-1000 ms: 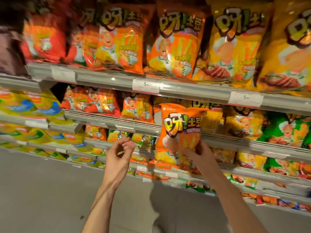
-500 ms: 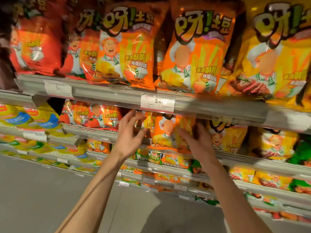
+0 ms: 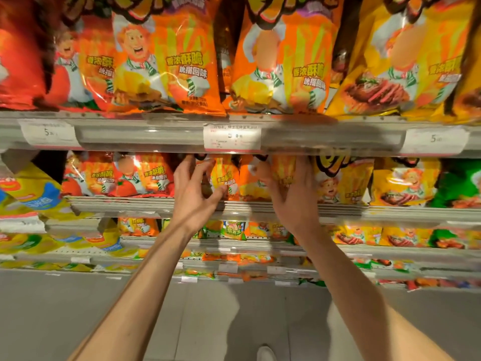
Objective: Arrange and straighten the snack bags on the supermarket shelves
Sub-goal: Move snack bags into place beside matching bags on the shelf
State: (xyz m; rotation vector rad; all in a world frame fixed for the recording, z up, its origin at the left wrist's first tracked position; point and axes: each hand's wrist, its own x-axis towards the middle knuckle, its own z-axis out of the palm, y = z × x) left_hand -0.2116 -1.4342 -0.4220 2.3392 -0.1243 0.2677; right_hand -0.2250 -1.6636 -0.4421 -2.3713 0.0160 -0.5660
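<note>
We have our right hand [image 3: 291, 196] spread against the front of the orange snack bag [image 3: 263, 178] on the second shelf [image 3: 130, 204], fingers fairly straight and pressing rather than curled round it; whether the thumb hooks the bag's edge we cannot tell. Our left hand [image 3: 194, 190] sits just beside it at the bag's left side, fingers loosely bent with the tips touching the packaging and nothing pinched between them. A second ago this same bag was out in front of the shelves, held up in our right hand alone while the left hung free; half a second ago it was going in under the upper shelf. Now it stands in the row, its top hidden behind the price rail [image 3: 231, 138], between the red tomato bags [image 3: 117, 175] on the left and the yellow bags [image 3: 343, 181] on the right. We judge that the placing is essentially done and what is left here is squaring: nudging the bag upright and flush with its neighbours before letting go. Above the rail, the large orange bags [image 3: 166, 63] face forward in a fairly even line. The lower shelves [image 3: 234, 246] look less tidy, though blur hides the detail there.
</note>
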